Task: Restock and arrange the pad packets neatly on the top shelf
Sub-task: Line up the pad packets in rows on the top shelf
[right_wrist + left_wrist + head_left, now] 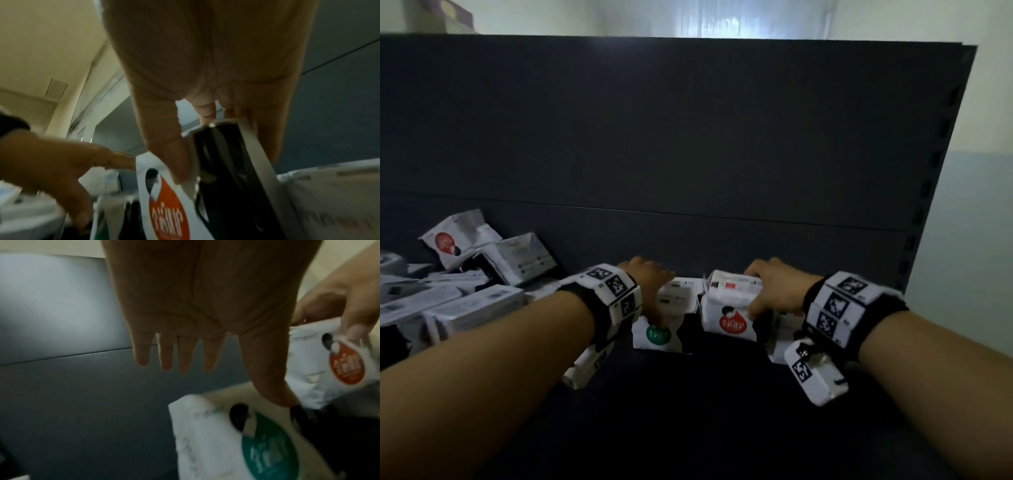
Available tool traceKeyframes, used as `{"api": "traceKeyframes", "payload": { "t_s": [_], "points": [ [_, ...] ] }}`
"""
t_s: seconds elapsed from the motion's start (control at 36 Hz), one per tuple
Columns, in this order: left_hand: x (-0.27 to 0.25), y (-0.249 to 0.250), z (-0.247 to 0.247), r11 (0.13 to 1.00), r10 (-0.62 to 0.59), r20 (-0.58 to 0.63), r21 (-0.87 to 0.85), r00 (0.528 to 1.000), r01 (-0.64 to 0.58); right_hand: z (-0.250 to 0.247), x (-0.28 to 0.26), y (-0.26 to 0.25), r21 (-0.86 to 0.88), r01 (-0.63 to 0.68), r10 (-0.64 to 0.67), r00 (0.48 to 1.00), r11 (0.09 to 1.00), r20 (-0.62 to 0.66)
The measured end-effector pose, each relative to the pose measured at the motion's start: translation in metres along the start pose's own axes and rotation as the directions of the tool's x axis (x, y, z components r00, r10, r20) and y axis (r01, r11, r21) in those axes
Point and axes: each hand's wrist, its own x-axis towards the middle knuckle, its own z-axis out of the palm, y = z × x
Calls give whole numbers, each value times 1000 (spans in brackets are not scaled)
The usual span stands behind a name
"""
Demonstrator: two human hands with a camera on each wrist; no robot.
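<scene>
A white pad packet with a red logo (729,310) stands on the dark top shelf (722,394). My right hand (763,291) grips it from above, thumb on the front (176,162) and fingers behind. To its left stands a white packet with a green logo (658,334). My left hand (652,286) hovers over it with straight, spread fingers (185,356) and holds nothing. Its thumb points down between the green packet (216,443) and the red one (320,369). I cannot tell whether it touches either packet.
A loose heap of several white packets (469,281) lies at the left of the shelf. Another packet (780,334) stands just right of the red one, under my right wrist. The dark back panel (688,137) rises behind, with a slotted upright (941,154) at its right.
</scene>
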Motion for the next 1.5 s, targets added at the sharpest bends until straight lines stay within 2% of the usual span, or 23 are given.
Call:
{"api": "traceKeyframes", "payload": {
  "t_s": [0.08, 0.22, 0.47, 0.58, 0.67, 0.78, 0.86, 0.97, 1.08, 1.22, 1.28, 1.33, 1.44, 1.5],
  "points": [
    [3, -3, 13, 1000, 6, 34, 24, 999, -6, 15, 6, -2, -60, -26, 28, 999, 998, 32],
    [7, -2, 23, 999, 7, 89, -54, 996, -2, 34, 13, -5, -268, -74, 82, 996, 961, 20],
    [3, -5, 24, 990, 10, 58, -142, 998, -1, 27, 13, -20, -350, -139, 161, 986, 926, 34],
    [-13, -30, 5, 984, -7, 7, -178, 1000, 8, 12, 13, -44, -239, -60, 62, 998, 969, 0],
    [-38, -62, -12, 973, -112, -40, -207, 993, 101, 7, 14, -77, -160, 61, -63, 998, 985, -6],
    [-78, -114, -29, 950, -237, -89, -230, 968, 211, 22, 15, -134, -95, 274, -272, 962, 957, 32],
    [-106, -152, -28, 900, -350, -120, -318, 929, 298, 43, 19, -178, -82, 370, -364, 928, 925, 84],
    [-133, -186, -18, 860, -447, -109, -327, 888, 392, 72, 26, -230, -78, 456, -437, 882, 887, 178],
    [-146, -208, -3, 848, -480, -52, -283, 876, 448, 100, 36, -274, 1, 489, -481, 856, 872, 188],
    [-150, -224, 8, 849, -483, -17, -251, 875, 464, 130, 52, -309, -32, 515, -499, 842, 856, 207],
    [-149, -227, 12, 855, -471, 13, -242, 882, 459, 137, 56, -312, -117, 477, -441, 865, 871, 241],
    [-146, -228, 15, 870, -452, 15, -211, 892, 445, 141, 61, -308, -103, 402, -354, 882, 910, 311],
    [-137, -226, 22, 897, -412, 29, -164, 911, 411, 129, 66, -291, 8, 295, -281, 903, 956, 325],
    [-130, -221, 23, 908, -390, 41, -149, 920, 392, 116, 68, -275, 176, 228, -276, 900, 958, 337]
  ]
}}
